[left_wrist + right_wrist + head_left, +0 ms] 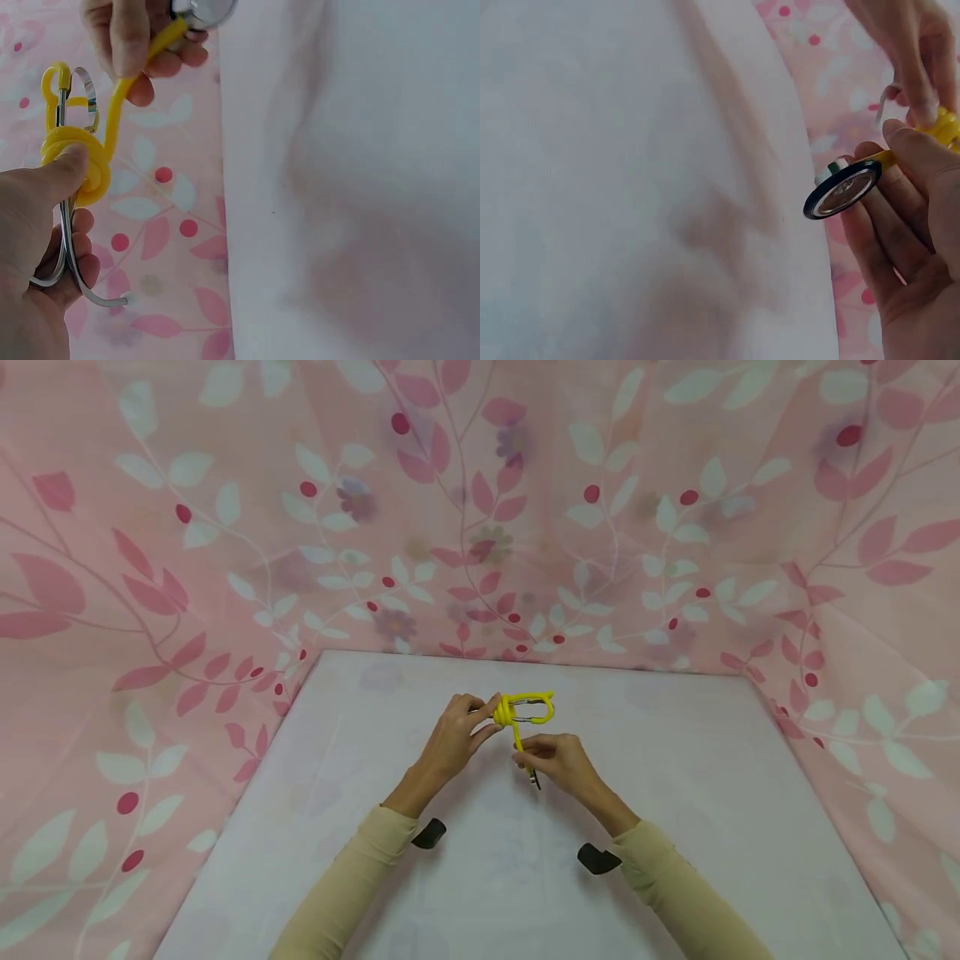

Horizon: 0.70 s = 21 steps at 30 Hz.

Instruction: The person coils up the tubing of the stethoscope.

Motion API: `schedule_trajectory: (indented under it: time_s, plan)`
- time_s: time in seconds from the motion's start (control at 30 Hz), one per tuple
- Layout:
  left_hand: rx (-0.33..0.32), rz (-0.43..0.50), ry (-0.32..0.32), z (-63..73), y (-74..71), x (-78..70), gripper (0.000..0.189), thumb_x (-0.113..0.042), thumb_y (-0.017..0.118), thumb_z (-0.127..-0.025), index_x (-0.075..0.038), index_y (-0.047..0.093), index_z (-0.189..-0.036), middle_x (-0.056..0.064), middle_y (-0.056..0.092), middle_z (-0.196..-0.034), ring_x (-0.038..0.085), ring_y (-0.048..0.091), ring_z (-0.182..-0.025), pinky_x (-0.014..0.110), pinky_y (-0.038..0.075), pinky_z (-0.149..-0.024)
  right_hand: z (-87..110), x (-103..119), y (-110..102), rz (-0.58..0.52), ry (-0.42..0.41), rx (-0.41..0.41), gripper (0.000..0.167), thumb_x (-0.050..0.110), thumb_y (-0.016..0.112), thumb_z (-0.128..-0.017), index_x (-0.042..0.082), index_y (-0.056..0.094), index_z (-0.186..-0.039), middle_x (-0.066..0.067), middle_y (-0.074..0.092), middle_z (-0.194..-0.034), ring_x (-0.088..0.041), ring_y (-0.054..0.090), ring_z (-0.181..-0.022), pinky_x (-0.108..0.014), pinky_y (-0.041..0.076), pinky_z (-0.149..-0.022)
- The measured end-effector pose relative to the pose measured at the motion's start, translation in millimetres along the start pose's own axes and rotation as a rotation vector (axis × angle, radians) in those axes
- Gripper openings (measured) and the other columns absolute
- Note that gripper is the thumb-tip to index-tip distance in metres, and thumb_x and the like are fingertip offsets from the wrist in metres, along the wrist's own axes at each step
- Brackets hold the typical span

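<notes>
A stethoscope with yellow tubing [505,711] is held up above the white table, its tubing coiled around the metal ear tubes. My left hand [452,735] grips this coiled part, with the thumb on the wraps in the left wrist view. Below the fingers, the metal ear tubes [69,251] spread apart. A loop of tubing [56,79] sticks out beyond the coil. To the right, my right hand [558,760] pinches the tubing's free end between thumb and fingers, close to the round chest piece [844,191] with its dark rim.
Under both hands lies the white-covered table [465,893]. Pink cloth with a leaf print [465,527] hangs behind it and along both sides. A black wrist-worn piece [430,834] shows by the left sleeve, and another black piece [597,858] by the right.
</notes>
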<state>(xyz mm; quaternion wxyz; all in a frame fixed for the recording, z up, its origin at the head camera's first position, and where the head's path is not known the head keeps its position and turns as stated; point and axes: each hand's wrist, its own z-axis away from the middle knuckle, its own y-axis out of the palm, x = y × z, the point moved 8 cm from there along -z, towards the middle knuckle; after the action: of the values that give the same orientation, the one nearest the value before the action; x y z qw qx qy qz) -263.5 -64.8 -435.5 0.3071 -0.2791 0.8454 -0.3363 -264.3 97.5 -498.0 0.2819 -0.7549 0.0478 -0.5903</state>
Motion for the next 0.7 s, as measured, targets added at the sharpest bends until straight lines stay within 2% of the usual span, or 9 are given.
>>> schedule_trajectory:
  time_s: [0.17, 0.37, 0.53, 0.7]
  plan:
    - [0.039, -0.034, -0.012, 2.0, 8.7, 7.3, 0.056, -0.023, 0.076, -0.085, -0.017, 0.057, -0.138, 0.008, 0.061, -0.101, 0.019, 0.053, -0.091, 0.028, 0.052, -0.076, 4.9, 12.0, 5.1, 0.012, -0.011, 0.052, 0.028, 0.022, 0.076, -0.085, 0.001, 0.074, -0.103, -0.005, 0.077, -0.085, -0.010, 0.073, -0.075, -0.021, 0.058, -0.070]
    - [0.088, -0.090, -0.011, 7.4, 16.8, 11.4, 0.054, -0.025, 0.076, -0.085, -0.017, 0.059, -0.136, 0.007, 0.061, -0.099, 0.018, 0.051, -0.088, 0.026, 0.052, -0.074, 7.5, 24.0, 8.9, 0.097, -0.052, 0.091, 0.023, 0.022, 0.075, -0.087, 0.003, 0.076, -0.100, -0.003, 0.076, -0.083, -0.009, 0.072, -0.074, -0.020, 0.057, -0.068]
    - [0.088, -0.091, -0.007, 7.5, 17.6, 10.4, 0.053, -0.025, 0.076, -0.085, -0.016, 0.061, -0.135, 0.007, 0.061, -0.098, 0.019, 0.051, -0.088, 0.026, 0.051, -0.074, 7.6, 30.8, 5.9, 0.140, -0.064, 0.075, 0.019, 0.021, 0.076, -0.087, 0.005, 0.076, -0.097, -0.002, 0.076, -0.081, -0.007, 0.071, -0.072, -0.019, 0.056, -0.066]
    - [0.125, -0.100, -0.021, 6.5, 21.5, 10.2, 0.054, -0.026, 0.076, -0.084, -0.015, 0.061, -0.135, 0.008, 0.062, -0.098, 0.019, 0.052, -0.087, 0.025, 0.052, -0.073, 7.8, 42.3, -1.1, 0.287, -0.125, 0.037, 0.017, 0.021, 0.077, -0.085, 0.007, 0.077, -0.096, 0.000, 0.076, -0.081, -0.005, 0.070, -0.071, -0.016, 0.055, -0.065]
